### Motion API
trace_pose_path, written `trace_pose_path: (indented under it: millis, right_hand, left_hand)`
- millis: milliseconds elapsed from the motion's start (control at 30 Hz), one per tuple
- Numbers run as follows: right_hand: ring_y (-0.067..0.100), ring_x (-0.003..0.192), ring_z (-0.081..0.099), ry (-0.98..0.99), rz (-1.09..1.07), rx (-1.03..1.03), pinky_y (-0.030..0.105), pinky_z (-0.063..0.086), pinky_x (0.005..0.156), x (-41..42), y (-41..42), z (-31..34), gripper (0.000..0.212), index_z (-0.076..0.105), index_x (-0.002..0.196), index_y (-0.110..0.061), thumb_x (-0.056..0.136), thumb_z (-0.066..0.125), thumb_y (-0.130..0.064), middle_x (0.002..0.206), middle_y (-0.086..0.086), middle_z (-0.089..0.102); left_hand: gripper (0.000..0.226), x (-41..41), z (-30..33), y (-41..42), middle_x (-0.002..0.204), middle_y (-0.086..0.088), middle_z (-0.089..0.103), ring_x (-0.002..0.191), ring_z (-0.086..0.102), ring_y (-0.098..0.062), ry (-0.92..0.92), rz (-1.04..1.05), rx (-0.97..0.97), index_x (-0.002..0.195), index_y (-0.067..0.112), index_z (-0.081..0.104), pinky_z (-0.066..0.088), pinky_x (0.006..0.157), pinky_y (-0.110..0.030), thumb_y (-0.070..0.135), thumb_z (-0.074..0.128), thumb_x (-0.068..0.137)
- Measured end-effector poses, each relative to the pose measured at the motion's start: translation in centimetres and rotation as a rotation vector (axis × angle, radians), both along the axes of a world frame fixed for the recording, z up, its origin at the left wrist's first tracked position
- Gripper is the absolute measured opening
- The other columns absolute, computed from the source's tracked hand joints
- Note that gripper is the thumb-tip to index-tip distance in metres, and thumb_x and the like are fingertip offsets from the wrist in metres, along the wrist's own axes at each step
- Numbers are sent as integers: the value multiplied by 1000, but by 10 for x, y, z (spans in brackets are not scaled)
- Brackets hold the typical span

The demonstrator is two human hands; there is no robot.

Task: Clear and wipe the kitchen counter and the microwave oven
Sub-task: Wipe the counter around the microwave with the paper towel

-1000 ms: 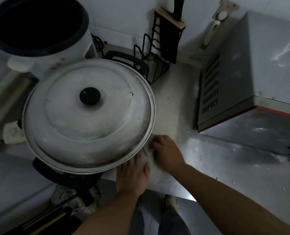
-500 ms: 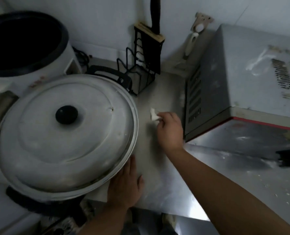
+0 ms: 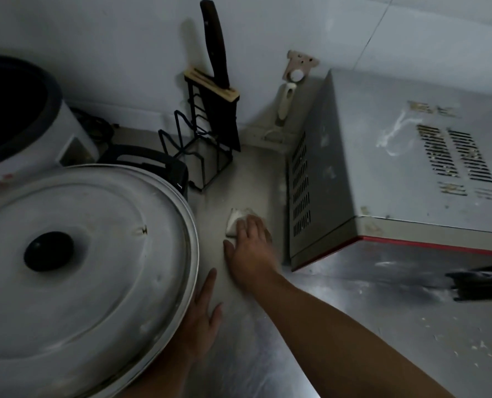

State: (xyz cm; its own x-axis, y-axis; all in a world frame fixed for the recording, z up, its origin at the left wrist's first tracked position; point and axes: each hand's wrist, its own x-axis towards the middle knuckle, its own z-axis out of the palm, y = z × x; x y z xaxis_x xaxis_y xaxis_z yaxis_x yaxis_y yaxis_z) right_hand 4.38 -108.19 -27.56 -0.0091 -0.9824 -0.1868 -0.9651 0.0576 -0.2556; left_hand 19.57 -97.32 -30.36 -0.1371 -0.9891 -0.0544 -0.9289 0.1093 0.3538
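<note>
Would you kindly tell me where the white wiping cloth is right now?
In the head view, the white cloth lies on the counter under the right hand, in the gap between the big pot lid and the microwave oven.

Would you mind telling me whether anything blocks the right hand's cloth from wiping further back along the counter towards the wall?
Yes. The knife rack stands at the back left of the strip, which the pot lid and the microwave flank. The right hand presses the cloth flat.

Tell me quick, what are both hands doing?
Left hand: open, flat on the counter.
Right hand: open, pressing the white cloth down.
</note>
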Motion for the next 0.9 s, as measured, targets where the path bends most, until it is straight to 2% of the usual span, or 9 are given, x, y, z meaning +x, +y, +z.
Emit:
trace_pose_path:
  millis: [133, 233, 300, 400, 500, 567, 667, 800, 900]
  right_hand:
    - [27, 150, -4, -10, -99, 37, 39, 0, 120, 4, -44, -10, 79, 10, 157, -11, 97, 30, -58, 164, 13, 1]
    - [27, 151, -8, -36, -158, 42, 41, -2, 121, 8, -86, -15, 83, 4, 157, -11, 96, 28, -61, 164, 13, -4]
    - [27, 151, -5, -54, -188, 19, 42, -1, 121, 4, -118, -16, 83, 6, 157, -11, 95, 30, -60, 164, 13, -1]
    - [28, 151, -3, -25, -276, 4, 43, 1, 121, -9, -161, -17, 83, 8, 157, -11, 95, 29, -61, 164, 13, 1]
    - [27, 151, -5, -15, -406, 32, 43, -1, 121, -21, -183, -18, 85, 6, 158, -13, 94, 24, -66, 165, 12, -2]
    - [27, 151, -5, -38, -493, 36, 44, 0, 121, -25, -175, -17, 88, 5, 158, -12, 93, 23, -69, 165, 11, -3]
    - [29, 150, 7, -93, -632, 38, 43, 11, 119, -24, -138, -16, 92, 4, 157, -10, 92, 29, -70, 165, 11, 1]
    - [30, 149, 10, -104, -684, 89, 43, 12, 119, -7, -69, -13, 95, 4, 157, -7, 91, 28, -72, 164, 13, 3]
    - [31, 149, 3, -49, -634, 116, 44, 7, 119, 8, -8, -10, 95, 2, 157, -7, 91, 21, -74, 163, 16, -1]
  left_hand:
    - [65, -4, 8, -2, 157, 5, 24, 140, 30, -26, 55, -1, -116, 140, 11, 58, -4, 122, -24, 43, 47, 83]
    - [61, -5, 4, -5, 167, 11, -3, 152, 6, -8, 129, -18, -249, 135, 7, 60, -3, 121, -22, 38, 47, 84]
    - [55, -4, -8, -5, 166, 15, -3, 152, 1, -3, 201, -16, -309, 132, 5, 61, -1, 121, -21, 39, 41, 95]
    - [67, -4, -27, -5, 166, 12, 6, 148, 25, -21, 256, 11, -251, 135, 8, 61, 8, 122, -25, 50, 21, 102]
    - [61, -2, -38, -5, 162, 0, 25, 139, 37, -33, 241, 32, -185, 137, 12, 60, 14, 121, -33, 48, 29, 99]
    - [64, -4, -40, -6, 165, 1, 21, 145, 30, -29, 269, 26, -174, 138, 11, 59, 12, 122, -33, 50, 24, 100]
    - [64, -4, -37, -6, 167, 9, 7, 153, 12, -15, 313, 9, -203, 138, 9, 57, 8, 123, -30, 48, 23, 101]
    - [58, -2, -36, -2, 167, 8, 5, 149, 23, -25, 230, 22, -197, 144, 15, 52, 12, 123, -37, 36, 45, 90]
    - [60, 2, -38, 0, 167, 1, 9, 149, 25, -26, 211, -4, -128, 153, 24, 38, 23, 118, -47, 40, 39, 96]
